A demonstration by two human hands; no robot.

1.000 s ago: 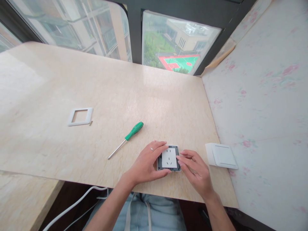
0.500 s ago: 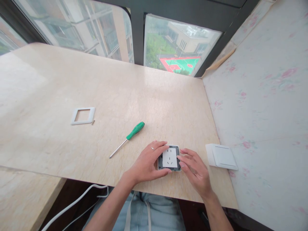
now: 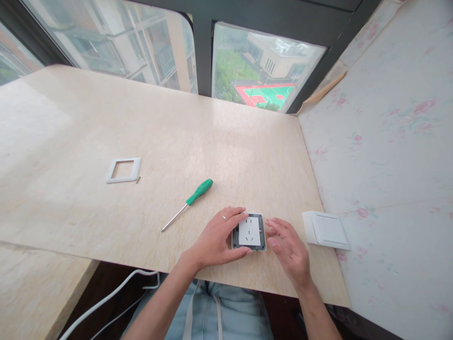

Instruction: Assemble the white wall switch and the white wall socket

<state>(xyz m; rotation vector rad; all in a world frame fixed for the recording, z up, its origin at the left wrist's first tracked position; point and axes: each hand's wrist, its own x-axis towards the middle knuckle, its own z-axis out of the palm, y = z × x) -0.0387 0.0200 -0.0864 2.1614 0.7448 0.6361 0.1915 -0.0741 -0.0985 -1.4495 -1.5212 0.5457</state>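
Observation:
A wall socket [image 3: 249, 231] with a white face and dark grey mounting frame lies face up near the counter's front edge. My left hand [image 3: 221, 236] grips it from the left, fingers on its far edge and thumb on its near edge. A screw head [image 3: 261, 231] shows in the right side of the frame. Just right of the socket, my right hand [image 3: 288, 250] is held apart from it, fingers loosely curled and parted, with nothing visible in them. A screwdriver [image 3: 187, 204] with a green handle lies to the left, its tip pointing toward the front left.
On the left of the counter [image 3: 170, 132] lies a white socket cover frame [image 3: 123, 170], with a small screw [image 3: 138, 180] beside it. A white switch [image 3: 329, 230] is mounted at the right wall. White cables [image 3: 106, 300] hang below the front edge; windows line the back.
My right hand has drawn back slightly from the socket's right side, uncovering the screw head there. My left hand keeps its hold on the socket.

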